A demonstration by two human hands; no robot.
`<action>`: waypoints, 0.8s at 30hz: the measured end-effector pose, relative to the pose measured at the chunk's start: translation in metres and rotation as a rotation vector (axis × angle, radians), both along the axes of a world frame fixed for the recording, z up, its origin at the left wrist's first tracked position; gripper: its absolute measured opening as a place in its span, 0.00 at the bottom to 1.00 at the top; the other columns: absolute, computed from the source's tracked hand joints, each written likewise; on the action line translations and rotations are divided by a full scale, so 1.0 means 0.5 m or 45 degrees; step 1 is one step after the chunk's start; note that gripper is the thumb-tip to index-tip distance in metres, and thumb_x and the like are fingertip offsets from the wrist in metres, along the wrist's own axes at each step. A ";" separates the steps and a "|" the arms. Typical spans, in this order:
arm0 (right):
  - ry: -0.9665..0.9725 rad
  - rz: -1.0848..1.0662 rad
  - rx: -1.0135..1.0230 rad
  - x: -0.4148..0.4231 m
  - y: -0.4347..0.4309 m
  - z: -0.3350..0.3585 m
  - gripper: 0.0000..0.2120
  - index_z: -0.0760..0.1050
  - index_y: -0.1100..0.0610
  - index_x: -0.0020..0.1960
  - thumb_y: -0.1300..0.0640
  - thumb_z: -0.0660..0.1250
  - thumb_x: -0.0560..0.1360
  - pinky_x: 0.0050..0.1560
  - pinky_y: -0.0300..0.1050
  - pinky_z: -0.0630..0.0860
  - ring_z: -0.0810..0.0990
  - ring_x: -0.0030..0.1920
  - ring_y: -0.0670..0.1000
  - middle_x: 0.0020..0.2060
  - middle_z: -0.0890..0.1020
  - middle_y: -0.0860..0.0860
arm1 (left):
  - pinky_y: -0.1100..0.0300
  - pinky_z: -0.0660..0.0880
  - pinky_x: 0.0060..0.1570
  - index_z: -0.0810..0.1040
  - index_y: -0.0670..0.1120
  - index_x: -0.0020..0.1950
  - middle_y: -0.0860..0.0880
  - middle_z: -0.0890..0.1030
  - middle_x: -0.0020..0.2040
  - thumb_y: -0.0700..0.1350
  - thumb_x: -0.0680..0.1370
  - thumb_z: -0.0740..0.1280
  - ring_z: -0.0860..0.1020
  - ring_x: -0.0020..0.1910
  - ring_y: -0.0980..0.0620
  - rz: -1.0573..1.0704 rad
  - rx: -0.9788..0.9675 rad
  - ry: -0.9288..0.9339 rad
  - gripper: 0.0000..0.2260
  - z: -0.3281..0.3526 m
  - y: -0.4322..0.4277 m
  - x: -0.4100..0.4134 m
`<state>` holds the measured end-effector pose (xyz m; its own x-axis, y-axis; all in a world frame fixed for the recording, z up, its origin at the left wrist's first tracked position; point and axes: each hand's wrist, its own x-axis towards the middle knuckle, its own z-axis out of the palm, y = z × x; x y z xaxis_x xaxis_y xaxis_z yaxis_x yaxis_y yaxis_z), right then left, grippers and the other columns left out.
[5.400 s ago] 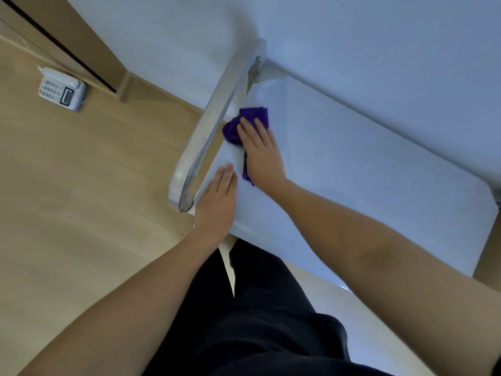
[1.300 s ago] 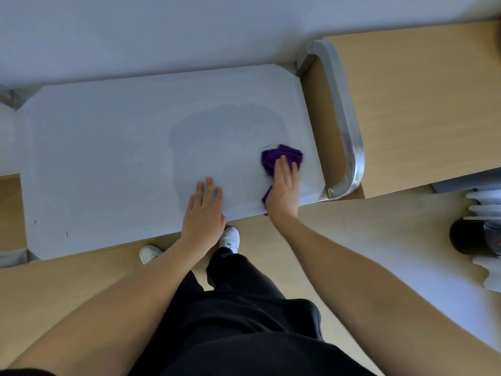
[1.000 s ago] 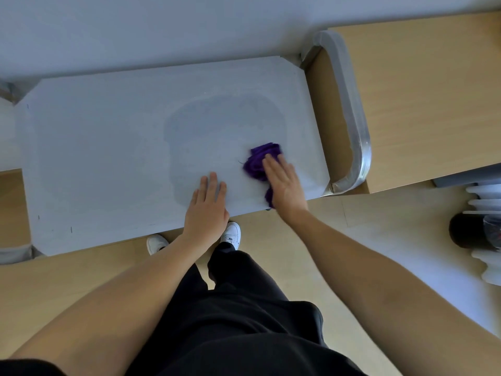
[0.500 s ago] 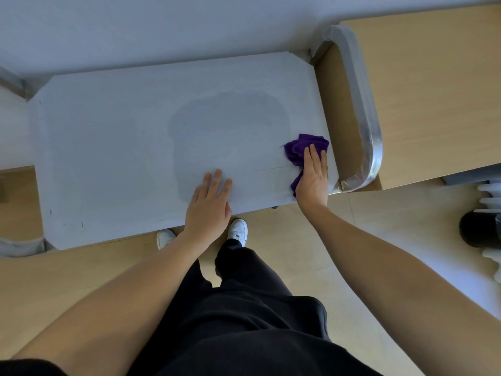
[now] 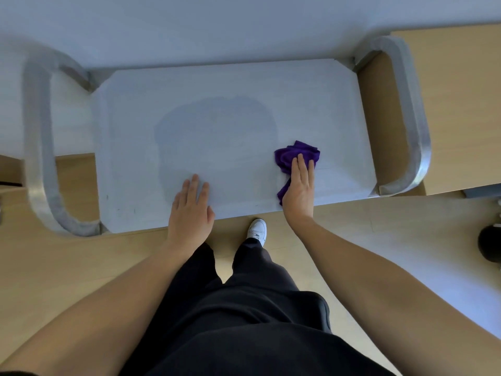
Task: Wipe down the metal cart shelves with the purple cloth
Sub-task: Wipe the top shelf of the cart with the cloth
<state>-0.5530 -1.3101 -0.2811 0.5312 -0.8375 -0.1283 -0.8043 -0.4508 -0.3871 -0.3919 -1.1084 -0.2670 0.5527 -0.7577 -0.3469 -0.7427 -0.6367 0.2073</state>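
The metal cart's top shelf [image 5: 217, 85] fills the upper middle of the view, with a darker damp patch at its centre. A crumpled purple cloth [image 5: 291, 154] lies on the shelf's right part near the front edge. My right hand [image 5: 299, 185] presses flat on the cloth, fingers straight, and covers its near part. My left hand [image 5: 191, 207] rests flat on the shelf's front edge, left of the cloth, holding nothing.
Curved metal handles stand at the cart's left end [image 5: 40, 147] and right end [image 5: 406, 118]. A wooden surface [image 5: 458, 104] lies to the right of the cart, and a dark round object [image 5: 489, 245] sits on the floor at far right. My legs and a white shoe [image 5: 256, 230] are below the shelf.
My right hand slid the cloth left and right across the shelf's right part; it now sits a little left of the right edge. The view widened, showing both handles. My left hand stayed put.
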 end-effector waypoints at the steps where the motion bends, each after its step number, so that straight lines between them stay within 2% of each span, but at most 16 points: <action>1: -0.010 0.016 -0.003 0.018 0.024 0.001 0.42 0.54 0.62 0.78 0.81 0.58 0.68 0.77 0.49 0.55 0.48 0.78 0.59 0.78 0.55 0.54 | 0.43 0.65 0.70 0.63 0.41 0.75 0.39 0.58 0.77 0.45 0.78 0.62 0.58 0.76 0.39 0.009 0.004 0.000 0.26 0.002 0.015 0.013; 4: -0.063 0.065 0.009 0.074 0.097 -0.001 0.42 0.55 0.63 0.78 0.82 0.59 0.66 0.76 0.46 0.51 0.48 0.78 0.60 0.78 0.56 0.55 | 0.44 0.64 0.70 0.63 0.41 0.75 0.40 0.58 0.77 0.45 0.78 0.61 0.58 0.76 0.40 0.030 0.021 0.002 0.25 0.005 0.060 0.052; 8: -0.107 0.137 0.029 0.153 0.192 -0.014 0.44 0.56 0.62 0.78 0.81 0.64 0.65 0.77 0.52 0.54 0.48 0.78 0.59 0.78 0.57 0.54 | 0.45 0.63 0.71 0.62 0.41 0.75 0.40 0.56 0.78 0.46 0.79 0.60 0.56 0.76 0.41 0.050 0.033 -0.001 0.25 0.008 0.119 0.106; 11: -0.129 0.166 0.027 0.217 0.259 -0.015 0.42 0.58 0.63 0.77 0.80 0.63 0.66 0.77 0.52 0.53 0.50 0.78 0.60 0.77 0.59 0.55 | 0.45 0.63 0.70 0.63 0.40 0.75 0.40 0.58 0.77 0.45 0.79 0.61 0.57 0.76 0.40 0.076 0.013 -0.002 0.25 0.010 0.165 0.143; 14: -0.158 0.213 0.036 0.285 0.326 -0.017 0.42 0.59 0.63 0.77 0.79 0.63 0.65 0.77 0.53 0.54 0.50 0.78 0.60 0.77 0.60 0.55 | 0.47 0.61 0.72 0.60 0.41 0.76 0.42 0.55 0.78 0.46 0.80 0.59 0.55 0.77 0.43 0.123 0.025 0.040 0.25 0.010 0.207 0.176; 18: -0.161 0.572 0.087 0.345 0.411 -0.011 0.41 0.61 0.63 0.75 0.75 0.70 0.65 0.74 0.59 0.60 0.53 0.77 0.61 0.76 0.62 0.56 | 0.48 0.62 0.72 0.56 0.43 0.78 0.47 0.54 0.79 0.45 0.80 0.58 0.52 0.78 0.47 0.062 -0.012 0.106 0.27 0.007 0.233 0.208; 21: -0.097 0.830 0.046 0.350 0.391 -0.005 0.40 0.63 0.64 0.75 0.68 0.75 0.65 0.72 0.60 0.64 0.56 0.76 0.63 0.75 0.64 0.58 | 0.50 0.61 0.73 0.54 0.44 0.79 0.48 0.53 0.79 0.45 0.80 0.58 0.52 0.78 0.48 0.069 -0.020 0.138 0.28 0.008 0.234 0.212; 24: -0.101 0.790 -0.072 0.320 0.319 -0.016 0.35 0.65 0.64 0.74 0.71 0.70 0.68 0.70 0.59 0.66 0.59 0.76 0.62 0.74 0.66 0.58 | 0.51 0.59 0.74 0.56 0.43 0.78 0.47 0.52 0.79 0.44 0.80 0.57 0.51 0.78 0.47 0.046 -0.043 0.152 0.26 0.009 0.234 0.212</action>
<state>-0.3929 -1.1508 -0.2893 0.9265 -0.3748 -0.0331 -0.3564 -0.8460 -0.3967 -0.2858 -0.9917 -0.2626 0.5359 -0.7505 -0.3867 -0.6883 -0.6536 0.3148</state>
